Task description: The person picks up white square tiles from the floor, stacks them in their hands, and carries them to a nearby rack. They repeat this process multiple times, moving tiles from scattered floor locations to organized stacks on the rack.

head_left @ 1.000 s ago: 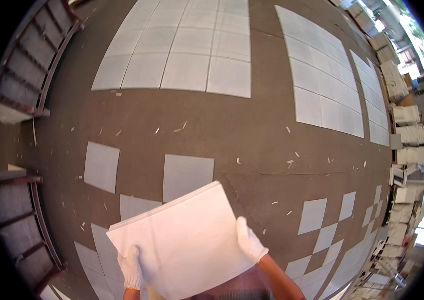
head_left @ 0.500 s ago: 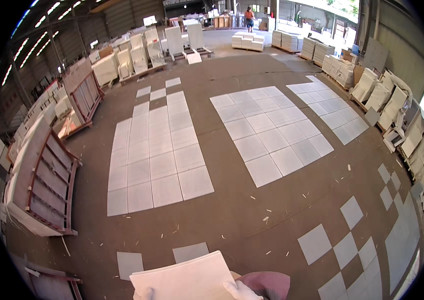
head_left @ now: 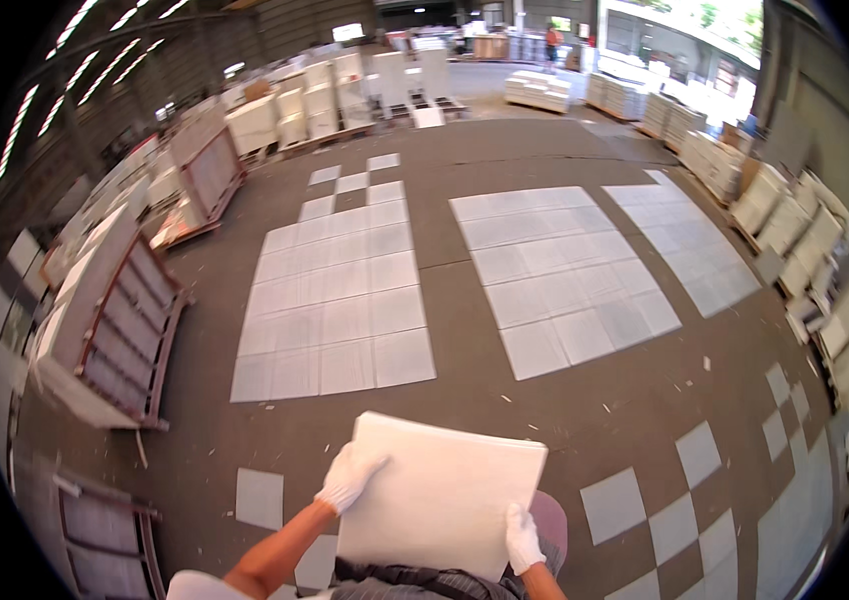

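**Carrying a big white tile across the warehouse floor**

So here's the scene: the person's got one large square white tile (head_left: pixel 440 490) held out in front of the body, roughly flat and tipped a little, at about waist height over the brown floor (head_left: pixel 445 350). Both hands are in white work gloves. The left hand (head_left: pixel 348 478) is clamped on the tile's left edge, fingers spread up over the top face. The right hand (head_left: pixel 523 538) grips the near right corner, thumb on top, the rest wrapped under as far as I can tell, since the tile hides the underside. Hands are well apart, one on each side of the slab.

Around them the floor is covered in laid-out tiles. Straight ahead there's a big grid of pale tiles (head_left: pixel 340 310), and just to the right of it a second grid (head_left: pixel 570 275), with a strip of bare floor between them. A third patch (head_left: pixel 690 245) sits further right. Down near the person's feet there's a single loose tile (head_left: pixel 260 497) on the left, and a checkerboard scatter of tiles (head_left: pixel 715 500) on the right.

On the left side stands a metal rack (head_left: pixel 120 330) loaded with slabs on edge. Stacks of boxed or bundled tiles (head_left: pixel 805 220) line the right wall, and more pallets (head_left: pixel 540 90) sit at the far end.
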Motion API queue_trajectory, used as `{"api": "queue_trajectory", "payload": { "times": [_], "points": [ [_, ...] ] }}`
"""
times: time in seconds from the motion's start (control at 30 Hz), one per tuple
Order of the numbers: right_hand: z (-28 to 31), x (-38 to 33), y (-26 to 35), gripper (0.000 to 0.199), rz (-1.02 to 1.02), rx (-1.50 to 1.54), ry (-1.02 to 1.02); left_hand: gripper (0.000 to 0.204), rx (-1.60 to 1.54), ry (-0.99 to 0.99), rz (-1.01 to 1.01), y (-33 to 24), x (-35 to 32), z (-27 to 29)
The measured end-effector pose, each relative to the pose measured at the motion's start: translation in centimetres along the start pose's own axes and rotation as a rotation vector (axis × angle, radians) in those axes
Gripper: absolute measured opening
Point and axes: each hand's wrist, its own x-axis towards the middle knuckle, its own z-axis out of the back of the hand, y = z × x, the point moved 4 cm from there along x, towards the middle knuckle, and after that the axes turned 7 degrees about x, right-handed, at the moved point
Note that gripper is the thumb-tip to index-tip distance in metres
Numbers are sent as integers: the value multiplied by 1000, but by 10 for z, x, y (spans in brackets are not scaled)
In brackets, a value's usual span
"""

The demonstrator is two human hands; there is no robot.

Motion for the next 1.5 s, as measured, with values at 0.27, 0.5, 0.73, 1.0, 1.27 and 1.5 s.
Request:
{"api": "queue_trajectory", "payload": {
  "times": [0.27, 0.5, 0.73, 1.0, 1.27, 1.5],
  "points": [
    [100, 84, 20, 67, -7, 162, -257, 62, -117, 110, -59, -109, 141, -99],
    [215, 113, 4, 77, -203, 235, -499, 47, -415, 398, -70, -251, 198, -202],
    [314, 142, -17, 68, -165, 484, -807, 67, -141, 579, -211, -391, 258, -322],
    [504, 238, -39, 70, -173, 448, -816, 58, -319, 627, -266, -572, 298, -454],
    [685, 343, -42, 72, -95, 464, -821, 53, -344, 570, -241, -719, 354, -560],
    [844, 479, -68, 75, -83, 462, -841, 58, -298, 627, -257, -879, 436, -692]
  ]
}}
